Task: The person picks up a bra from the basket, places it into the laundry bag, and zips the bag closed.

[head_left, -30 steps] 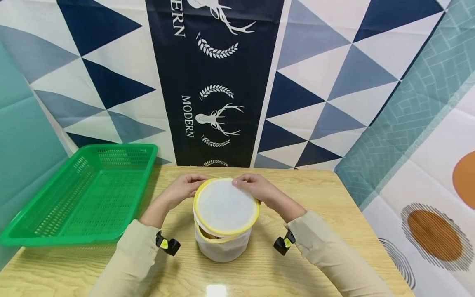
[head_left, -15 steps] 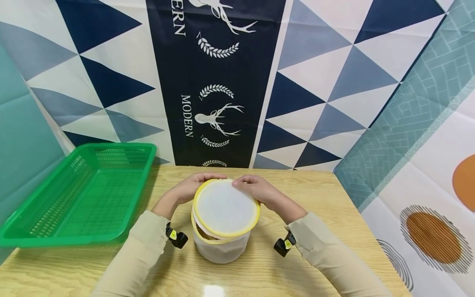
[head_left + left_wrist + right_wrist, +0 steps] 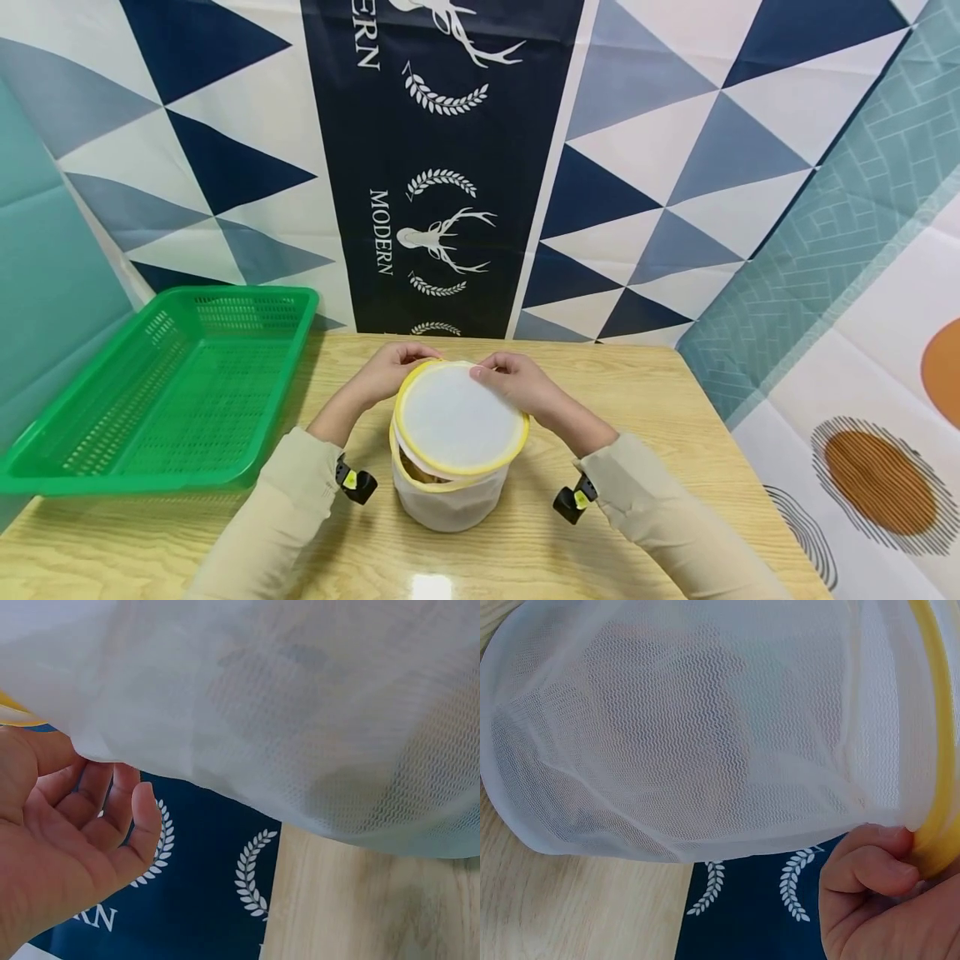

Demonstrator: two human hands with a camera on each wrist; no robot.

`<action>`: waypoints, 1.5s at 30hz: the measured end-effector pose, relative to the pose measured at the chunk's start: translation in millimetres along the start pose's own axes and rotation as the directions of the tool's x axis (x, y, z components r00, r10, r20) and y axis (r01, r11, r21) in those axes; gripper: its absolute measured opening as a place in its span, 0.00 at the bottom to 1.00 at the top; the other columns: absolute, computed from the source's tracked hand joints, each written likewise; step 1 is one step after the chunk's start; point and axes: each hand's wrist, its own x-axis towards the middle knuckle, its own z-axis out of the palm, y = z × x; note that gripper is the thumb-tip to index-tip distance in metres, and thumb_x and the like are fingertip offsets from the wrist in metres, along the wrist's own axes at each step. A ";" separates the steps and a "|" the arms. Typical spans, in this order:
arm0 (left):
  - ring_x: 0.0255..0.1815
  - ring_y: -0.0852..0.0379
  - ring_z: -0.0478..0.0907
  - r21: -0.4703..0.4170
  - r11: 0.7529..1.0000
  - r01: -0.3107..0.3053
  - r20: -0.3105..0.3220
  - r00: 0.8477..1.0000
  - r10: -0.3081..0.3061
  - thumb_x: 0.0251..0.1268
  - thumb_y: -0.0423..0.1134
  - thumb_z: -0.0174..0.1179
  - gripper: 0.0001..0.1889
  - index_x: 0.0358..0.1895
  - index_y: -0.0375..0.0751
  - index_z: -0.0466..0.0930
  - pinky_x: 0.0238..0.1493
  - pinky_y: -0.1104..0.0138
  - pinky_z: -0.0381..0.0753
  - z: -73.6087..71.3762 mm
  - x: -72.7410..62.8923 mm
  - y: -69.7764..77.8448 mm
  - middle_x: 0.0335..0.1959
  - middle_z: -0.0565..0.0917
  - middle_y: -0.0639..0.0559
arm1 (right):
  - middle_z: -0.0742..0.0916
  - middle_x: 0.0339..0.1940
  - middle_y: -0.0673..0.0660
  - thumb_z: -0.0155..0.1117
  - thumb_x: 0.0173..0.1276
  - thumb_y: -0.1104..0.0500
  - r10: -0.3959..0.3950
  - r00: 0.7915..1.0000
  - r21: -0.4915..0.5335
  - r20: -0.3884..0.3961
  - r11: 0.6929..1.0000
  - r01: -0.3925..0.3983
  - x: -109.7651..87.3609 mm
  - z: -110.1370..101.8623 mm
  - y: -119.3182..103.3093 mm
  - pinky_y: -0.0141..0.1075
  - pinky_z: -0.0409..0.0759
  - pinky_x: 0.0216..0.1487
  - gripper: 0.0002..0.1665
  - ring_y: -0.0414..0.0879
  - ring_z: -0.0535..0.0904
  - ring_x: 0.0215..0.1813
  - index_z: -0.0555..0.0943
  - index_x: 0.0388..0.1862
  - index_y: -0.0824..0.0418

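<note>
The right hand [image 3: 513,383] pinches the far right edge of a round white mesh lid with yellow edging [image 3: 461,417], thumb on top and fingers curled at the rim. The left hand [image 3: 386,375], fingers bent, meets the edging at its far left; whether it pinches anything there cannot be told. The lid covers most of a white mesh cylindrical bag [image 3: 450,508], upright near the middle of a pale wood-grain tabletop [image 3: 645,383]. Along the near left the lid stands apart from the bag's yellow rim, exposing brownish contents [image 3: 418,473], not identifiable. Principal risks, as judged: the soft wall may buckle under uneven pulling, skewing lid against rim; loose mesh may snag at the seam; a strong tug could tip the bag and spill its contents through the gap. The green perforated plastic basket [image 3: 120,483], at the tabletop's left edge, lies clear of these hazards.
</note>
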 end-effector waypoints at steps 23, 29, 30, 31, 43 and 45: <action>0.34 0.56 0.74 0.051 0.998 0.029 -0.132 0.991 -0.022 0.69 0.38 0.52 0.13 0.48 0.33 0.79 0.36 0.70 0.76 2.3 -18.0 13.9 0.41 0.82 0.41 | 0.76 0.15 0.49 0.52 0.68 0.41 -0.019 1.000 -0.112 0.015 0.994 0.020 10.5 -8.8 -5.4 0.30 0.68 0.20 0.24 0.40 0.69 0.16 0.81 0.33 0.59; 0.34 0.57 0.75 0.027 0.999 0.027 -0.101 0.995 -0.024 0.70 0.38 0.52 0.13 0.49 0.33 0.79 0.36 0.70 0.76 5.1 -17.0 17.2 0.42 0.82 0.40 | 0.82 0.33 0.52 0.53 0.69 0.45 -0.122 0.984 -0.088 0.128 0.987 0.133 22.4 -7.1 -8.7 0.30 0.77 0.31 0.19 0.40 0.77 0.29 0.81 0.42 0.58; 0.34 0.57 0.75 0.027 0.999 0.024 -0.095 0.995 -0.022 0.70 0.38 0.51 0.13 0.49 0.33 0.79 0.36 0.70 0.77 5.3 -16.8 17.7 0.42 0.82 0.40 | 0.82 0.35 0.52 0.53 0.69 0.45 -0.139 0.979 -0.093 0.152 0.984 0.154 23.5 -6.7 -9.5 0.31 0.78 0.33 0.19 0.40 0.78 0.30 0.81 0.43 0.57; 0.34 0.57 0.75 0.027 0.999 0.022 -0.090 0.996 -0.020 0.70 0.38 0.51 0.14 0.49 0.33 0.78 0.37 0.70 0.77 5.3 -16.6 17.7 0.42 0.82 0.40 | 0.83 0.36 0.52 0.52 0.69 0.44 -0.153 0.973 -0.099 0.174 0.980 0.172 24.7 -6.1 -10.1 0.31 0.79 0.34 0.20 0.40 0.78 0.31 0.81 0.43 0.57; 0.35 0.57 0.75 0.019 1.000 0.021 -0.090 0.996 -0.020 0.70 0.39 0.51 0.14 0.49 0.34 0.79 0.37 0.71 0.77 4.0 -16.6 19.1 0.43 0.82 0.41 | 0.84 0.33 0.52 0.57 0.66 0.42 -0.162 0.957 -0.122 0.241 0.973 0.195 27.8 0.8 -16.1 0.31 0.80 0.31 0.21 0.41 0.79 0.28 0.83 0.42 0.56; 0.35 0.57 0.75 0.022 1.000 0.022 -0.095 0.995 -0.020 0.70 0.38 0.51 0.13 0.49 0.33 0.79 0.37 0.71 0.77 3.9 -17.5 19.6 0.43 0.82 0.41 | 0.83 0.31 0.52 0.57 0.66 0.42 -0.159 0.956 -0.107 0.246 0.976 0.190 27.8 1.7 -16.0 0.31 0.80 0.29 0.20 0.41 0.79 0.26 0.83 0.40 0.57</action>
